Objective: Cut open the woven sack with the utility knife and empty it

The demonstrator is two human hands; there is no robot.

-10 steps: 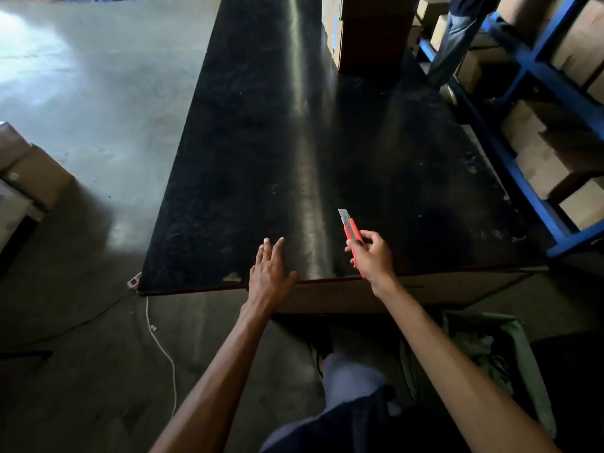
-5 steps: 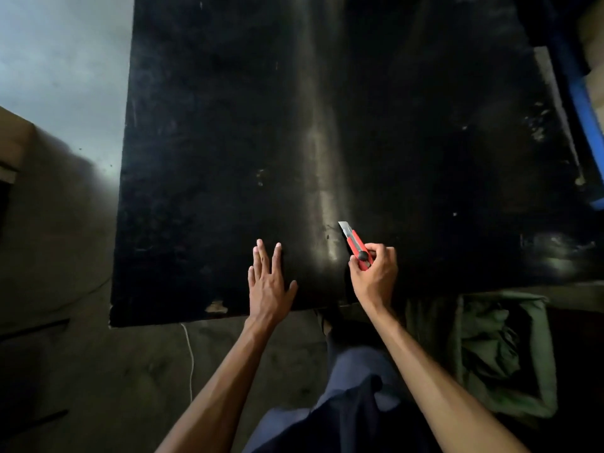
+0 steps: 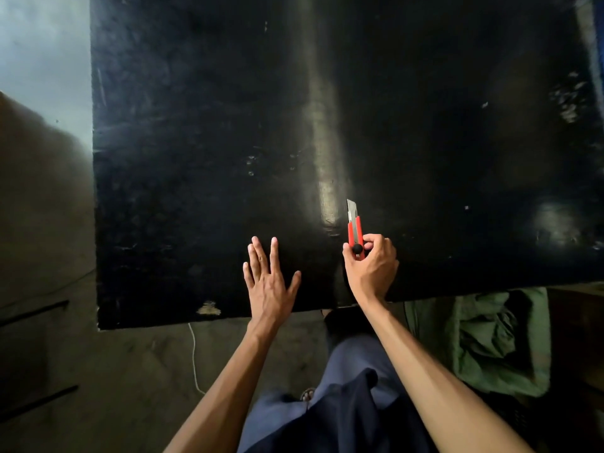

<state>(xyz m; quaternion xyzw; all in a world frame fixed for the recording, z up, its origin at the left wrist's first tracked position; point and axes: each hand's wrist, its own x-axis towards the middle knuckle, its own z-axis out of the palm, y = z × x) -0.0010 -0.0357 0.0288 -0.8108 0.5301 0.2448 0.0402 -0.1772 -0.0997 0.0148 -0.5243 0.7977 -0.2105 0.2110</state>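
Observation:
My right hand (image 3: 371, 266) grips a red utility knife (image 3: 354, 228) over the near edge of a black table (image 3: 202, 132). The knife's blade is out and points away from me. To its left my left hand (image 3: 268, 281) lies flat on the table top, fingers straight and spread. A green woven sack (image 3: 490, 338) sits on the floor below the table's near right edge, crumpled and partly hidden by the table and my right arm. Neither hand touches the sack.
The concrete floor (image 3: 124, 371) runs along the left and near sides of the table. A thin white cable (image 3: 194, 358) hangs down from the table's near edge. A blue shelf frame (image 3: 598, 34) shows at the top right corner.
The view has tipped down and closer over the table. My left hand has slid further onto the table top. My right hand has kept its grip on the knife.

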